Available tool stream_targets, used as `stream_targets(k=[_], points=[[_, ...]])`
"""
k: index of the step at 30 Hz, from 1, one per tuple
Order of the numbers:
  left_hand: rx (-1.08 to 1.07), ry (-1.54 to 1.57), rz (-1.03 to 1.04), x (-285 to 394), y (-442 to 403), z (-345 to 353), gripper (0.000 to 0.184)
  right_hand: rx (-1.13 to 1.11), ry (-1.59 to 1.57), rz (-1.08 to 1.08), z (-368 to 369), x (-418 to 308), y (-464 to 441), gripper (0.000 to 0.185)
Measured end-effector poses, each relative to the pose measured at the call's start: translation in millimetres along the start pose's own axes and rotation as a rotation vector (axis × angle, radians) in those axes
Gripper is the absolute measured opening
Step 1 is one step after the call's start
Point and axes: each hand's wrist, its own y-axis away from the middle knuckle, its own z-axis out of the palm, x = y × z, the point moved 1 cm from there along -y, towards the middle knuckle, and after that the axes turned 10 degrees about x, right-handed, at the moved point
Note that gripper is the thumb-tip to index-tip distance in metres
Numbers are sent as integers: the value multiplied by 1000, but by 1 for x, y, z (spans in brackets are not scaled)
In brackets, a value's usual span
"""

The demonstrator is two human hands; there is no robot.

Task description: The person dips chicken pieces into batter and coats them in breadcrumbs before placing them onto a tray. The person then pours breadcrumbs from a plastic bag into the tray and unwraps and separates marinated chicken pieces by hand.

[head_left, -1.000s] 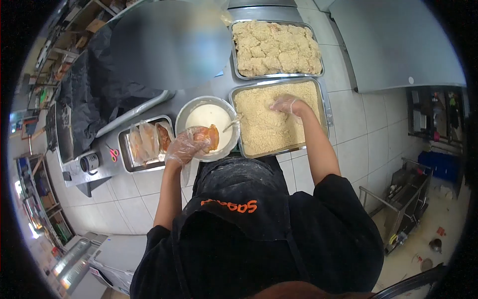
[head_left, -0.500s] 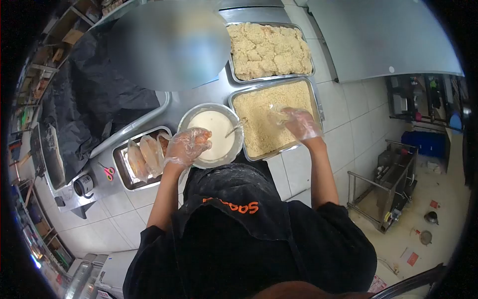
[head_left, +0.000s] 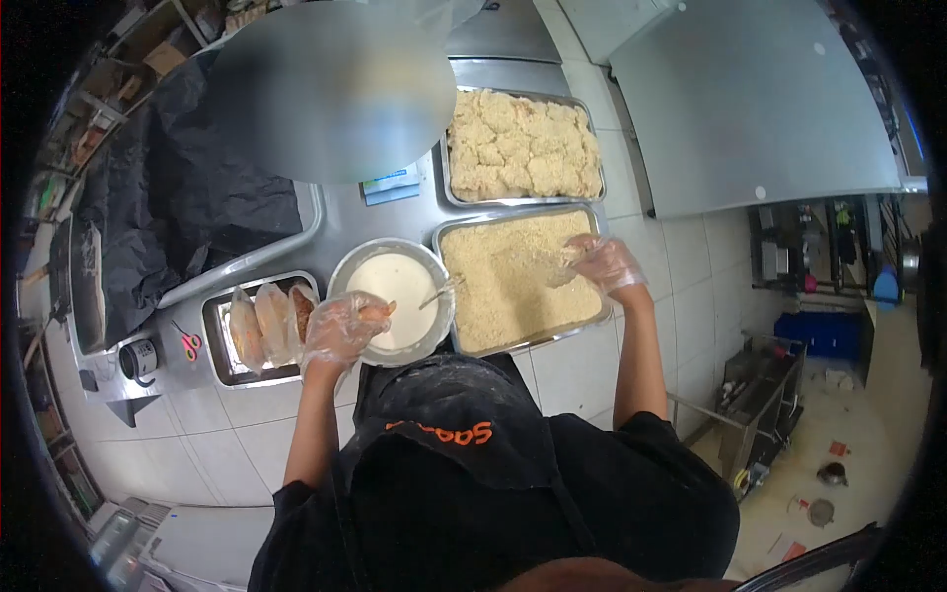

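Note:
My left hand (head_left: 340,331), in a clear plastic glove, is closed on a piece of orange-tinted raw meat (head_left: 378,311) at the left rim of a steel bowl (head_left: 444,326). White batter (head_left: 393,296) fills much of the bowl, and a metal utensil handle (head_left: 434,296) leans at its right side. Over the right part of a tray of breadcrumbs (head_left: 493,306) is my right hand (head_left: 604,264), also gloved. Its fingers are curled together around crumb-coloured material, with blurred crumbs below them.
Crumb-coated pieces (head_left: 523,148) fill a tray farther back. Left of the bowl, a steel tray (head_left: 222,335) holds several plastic bags of meat (head_left: 276,321). Scissors (head_left: 187,341), a black mug (head_left: 138,360), a blue-white packet (head_left: 392,187) and black plastic sheeting (head_left: 197,178) lie around.
The view has shifted, so the trays and bowl appear lower and slightly left. My right hand has moved toward the crumb tray's far right corner. My left hand still holds the meat by the bowl.

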Motion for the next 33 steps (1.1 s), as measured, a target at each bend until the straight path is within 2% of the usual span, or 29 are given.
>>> stream_targets(k=[2,3,5,7,8,10,11,13,16,18,19,21,25,26,27,28,30,31,32,33], points=[[95,-48,46,-5,7,10,27,-6,70,61,-24,-2,-25,33],[98,8,-18,-2,11,14,27,80,-167,-170,-35,1,-37,36],[138,-52,-54,2,16,24,28,84,-133,-225,-58,7,-74,34],[188,-37,-158,-7,22,36,28,135,92,-277,-75,11,-118,34],[189,-43,-166,2,24,40,28,195,39,-263,-78,16,-141,33],[220,1,-323,22,31,41,29,247,-23,-251,-76,23,-180,32],[300,52,-243,4,34,52,27,242,-412,-214,-70,24,-198,31],[303,78,-310,22,41,54,26,224,-810,-170,-54,38,-233,30],[312,110,-400,35,48,64,24,274,-487,-352,7,97,-268,30],[330,105,-429,34,54,68,23,513,266,-813,49,133,-275,40],[337,173,-426,30,57,70,23,511,259,-817,53,132,-269,40],[347,240,-435,26,58,72,23,524,488,-674,63,135,-250,42],[341,209,-406,27,52,70,23,353,346,-537,58,132,-241,45],[339,161,-372,28,48,69,24,398,441,-546,68,149,-254,45],[325,-46,-260,46,42,60,26,434,533,-560,82,160,-259,46],[335,-109,-237,44,39,58,27,406,512,-578,81,149,-245,46],[368,-209,-148,17,37,54,30,632,273,-682,45,92,-196,51],[350,-209,-182,14,33,50,32,602,237,-699,42,64,-173,51],[410,-315,-85,-2,31,49,32,416,304,-649,41,35,-151,49],[456,-310,-171,-1,27,49,31,232,375,-596,48,18,-136,48]])
